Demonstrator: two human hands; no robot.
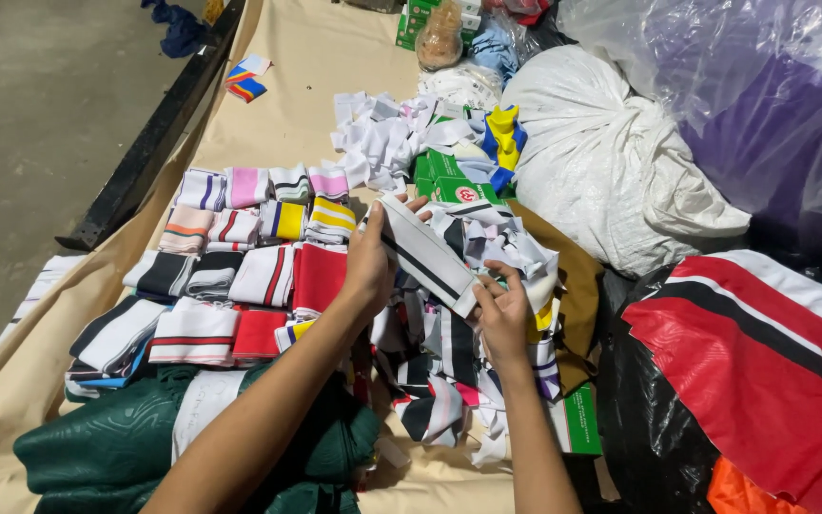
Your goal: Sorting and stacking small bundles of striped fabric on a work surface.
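left hand [370, 262]: grips upper end of white knit strip with dark stripe [427, 254], fingers wrapped over its edge
right hand [501, 312]: pinches the strip's lower end; strip stretched between both hands, slanted
under hands: loose heap of striped strips [449, 362], mixed white, black, red
left of hands: sorted stacks [240, 276] in rows on beige cloth [287, 67], striped pink, yellow, red, black
near edge: dark green fabric [116, 447]
beyond heap: green boxes [454, 181], white scraps pile [382, 133]
right: white sack [601, 162], clear plastic bag [744, 86], red-black-white fabric [763, 352]
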